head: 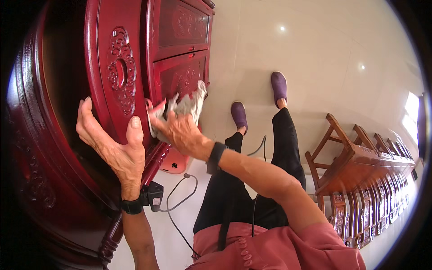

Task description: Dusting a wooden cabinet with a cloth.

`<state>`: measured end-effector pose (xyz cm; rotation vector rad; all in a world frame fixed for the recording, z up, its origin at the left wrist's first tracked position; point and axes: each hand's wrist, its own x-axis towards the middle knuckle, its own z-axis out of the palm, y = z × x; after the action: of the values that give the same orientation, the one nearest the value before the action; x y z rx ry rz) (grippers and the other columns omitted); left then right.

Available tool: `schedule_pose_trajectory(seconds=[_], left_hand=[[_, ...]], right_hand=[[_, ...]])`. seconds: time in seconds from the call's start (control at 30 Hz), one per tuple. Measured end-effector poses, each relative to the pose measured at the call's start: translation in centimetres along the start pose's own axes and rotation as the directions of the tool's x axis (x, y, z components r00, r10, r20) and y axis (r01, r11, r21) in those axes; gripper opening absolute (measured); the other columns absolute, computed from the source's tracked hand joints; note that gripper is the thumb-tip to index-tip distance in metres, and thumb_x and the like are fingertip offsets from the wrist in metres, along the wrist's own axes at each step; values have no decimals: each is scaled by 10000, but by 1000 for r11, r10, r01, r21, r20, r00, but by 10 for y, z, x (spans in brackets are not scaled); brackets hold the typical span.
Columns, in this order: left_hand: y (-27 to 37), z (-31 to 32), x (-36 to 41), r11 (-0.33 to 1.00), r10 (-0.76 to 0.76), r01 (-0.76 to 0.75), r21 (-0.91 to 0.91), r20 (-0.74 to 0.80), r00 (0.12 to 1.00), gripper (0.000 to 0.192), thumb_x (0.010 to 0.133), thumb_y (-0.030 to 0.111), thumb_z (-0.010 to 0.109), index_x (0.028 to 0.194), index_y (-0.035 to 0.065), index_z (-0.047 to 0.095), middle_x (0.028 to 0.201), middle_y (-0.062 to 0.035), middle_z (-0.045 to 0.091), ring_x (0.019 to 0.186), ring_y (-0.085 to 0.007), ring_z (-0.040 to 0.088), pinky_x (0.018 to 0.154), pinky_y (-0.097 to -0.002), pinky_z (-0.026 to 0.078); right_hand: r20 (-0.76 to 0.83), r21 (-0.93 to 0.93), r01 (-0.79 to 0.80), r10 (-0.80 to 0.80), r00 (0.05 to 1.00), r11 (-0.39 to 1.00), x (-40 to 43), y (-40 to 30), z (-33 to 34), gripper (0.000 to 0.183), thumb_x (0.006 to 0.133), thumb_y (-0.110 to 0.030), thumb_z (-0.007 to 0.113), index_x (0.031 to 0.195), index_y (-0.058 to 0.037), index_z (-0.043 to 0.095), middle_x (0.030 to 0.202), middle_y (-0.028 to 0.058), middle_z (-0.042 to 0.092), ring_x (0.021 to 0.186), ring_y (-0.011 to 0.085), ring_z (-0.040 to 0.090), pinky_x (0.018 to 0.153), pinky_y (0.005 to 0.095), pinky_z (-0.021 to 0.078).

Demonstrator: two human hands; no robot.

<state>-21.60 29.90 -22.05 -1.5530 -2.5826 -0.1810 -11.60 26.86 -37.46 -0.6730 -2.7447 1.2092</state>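
My left hand is spread beside a carved dark-red wooden front panel of a cabinet. Its thumb lies over the panel's face and its fingers reach over the dark opening behind; whether it touches the wood I cannot tell. In my right hand is a crumpled grey-white cloth, bunched in front of the lower cabinet door. Beneath that hand, a pink plastic object with a small dark apple-shaped mark is partly hidden. Both wrists wear black straps; the left one carries a small black device.
A turned red wooden post stands near my left forearm. Grey cable loops from the wrist device towards my clothing. My feet in purple shoes are on pale glossy floor tiles. Carved wooden chairs stand in a row on the right.
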Motion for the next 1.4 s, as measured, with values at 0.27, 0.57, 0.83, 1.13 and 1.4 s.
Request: schedule_pose_trajectory(seconds=[0.27, 0.57, 0.83, 1.13, 1.4], left_hand=[[1, 0, 0, 1000, -19, 19, -2, 3, 1000, 800, 756, 378, 683, 1390, -13, 390, 1351, -220, 408, 1274, -382, 378, 1063, -517, 294], [7, 0, -2, 999, 26, -26, 47, -7, 1000, 839, 798, 474, 660, 1394, -40, 369, 1361, -249, 408, 1271, -410, 387, 1068, -527, 282], [8, -5, 2, 998, -23, 21, 53, 49, 999, 860, 816, 516, 635, 1401, -46, 348, 1412, -292, 353, 1292, -440, 351, 1070, -556, 267], [10, -7, 1, 995, -90, 87, 43, 82, 993, 871, 769, 467, 669, 1402, -27, 331, 1435, -292, 325, 1313, -456, 312, 1072, -583, 251], [7, -3, 1, 993, -74, 66, 95, 86, 994, 899, 791, 545, 658, 1390, -41, 331, 1429, -301, 327, 1300, -467, 317, 1057, -589, 258]], right_hand=[[276, 206, 31, -89, 957, 978, -31, -15, 19, 650, 901, -188, 592, 1463, -188, 267, 917, 163, 604, 731, 298, 680, 627, 443, 534], [110, 420, 144, -208, 972, 896, -19, 6, 23, 464, 865, -201, 580, 1306, -191, 433, 653, 127, 634, 609, 313, 681, 529, 469, 529], [284, 468, 100, -256, 924, 878, 6, 18, -25, 459, 805, -177, 615, 1260, -158, 561, 744, 157, 666, 701, 327, 696, 606, 463, 545], [45, 888, -107, 148, 988, 447, 51, 145, -73, 478, 888, -120, 622, 1342, -70, 481, 1191, 188, 601, 1108, 347, 616, 947, 409, 486], [-372, 408, 209, -48, 927, 889, 211, 181, -164, 551, 776, -101, 595, 1309, -81, 457, 947, 262, 652, 877, 445, 639, 754, 494, 503]])
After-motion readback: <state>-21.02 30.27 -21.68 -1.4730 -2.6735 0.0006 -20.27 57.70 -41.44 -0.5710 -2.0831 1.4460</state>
